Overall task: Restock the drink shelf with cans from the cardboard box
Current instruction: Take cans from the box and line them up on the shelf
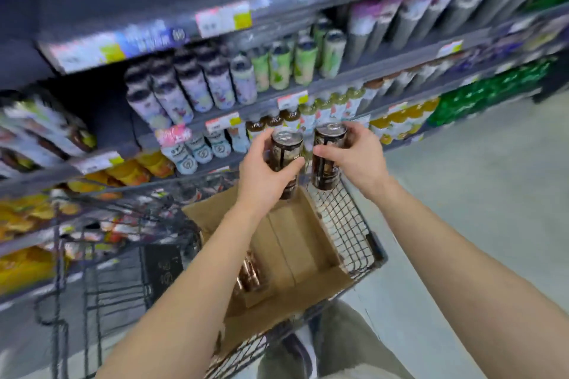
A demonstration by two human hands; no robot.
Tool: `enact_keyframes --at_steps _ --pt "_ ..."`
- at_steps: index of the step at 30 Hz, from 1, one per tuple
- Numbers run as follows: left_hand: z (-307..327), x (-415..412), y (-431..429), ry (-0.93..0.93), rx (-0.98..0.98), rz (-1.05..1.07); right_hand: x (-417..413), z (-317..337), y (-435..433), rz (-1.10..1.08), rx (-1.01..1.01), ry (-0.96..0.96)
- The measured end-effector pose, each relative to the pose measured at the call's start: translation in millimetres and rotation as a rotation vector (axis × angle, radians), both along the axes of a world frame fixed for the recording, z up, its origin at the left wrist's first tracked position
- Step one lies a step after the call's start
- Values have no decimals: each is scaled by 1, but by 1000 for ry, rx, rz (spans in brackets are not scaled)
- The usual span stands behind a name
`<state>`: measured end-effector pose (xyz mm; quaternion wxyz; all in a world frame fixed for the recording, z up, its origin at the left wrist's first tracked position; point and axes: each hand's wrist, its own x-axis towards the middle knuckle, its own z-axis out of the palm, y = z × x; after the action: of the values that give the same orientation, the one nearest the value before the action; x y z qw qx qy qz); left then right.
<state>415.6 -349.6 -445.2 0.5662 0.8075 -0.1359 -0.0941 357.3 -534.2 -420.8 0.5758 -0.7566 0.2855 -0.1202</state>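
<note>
Two cans are held, one per hand. The left can (pixel 284 150) is wrapped by the left hand (pixel 264 172), with the thumb across the near face and the fingers (pixel 261 140) curled round the far side; its base hangs free below the palm. The right can (pixel 328 160) is gripped likewise by the right hand (pixel 354 157), thumb in front, fingers round the back near the top. Both cans are roughly upright and near each other, and a gap is seen between them. They are held above the far end of the box (pixel 295 249), which is set in the cart (pixel 357 234). Spare cans (pixel 251 274) are seen in the box's near left part. The shelf (pixel 338 70) beyond is crowded with bottles; any free slot is hidden by blur.

Risks, as judged:
- Either grip could be loosened by a knock between the cans.
- A dropped can would likely be dented on the cart wire.
- With both hands occupied, neighbouring bottles cannot be steadied and could be toppled during placing.
</note>
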Motion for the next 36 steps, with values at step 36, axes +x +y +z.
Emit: enact_keyframes --at_steps 36 --pt "255 -87 -456 -250 -134 -128 -114 249 -457 -35 -231 -278"
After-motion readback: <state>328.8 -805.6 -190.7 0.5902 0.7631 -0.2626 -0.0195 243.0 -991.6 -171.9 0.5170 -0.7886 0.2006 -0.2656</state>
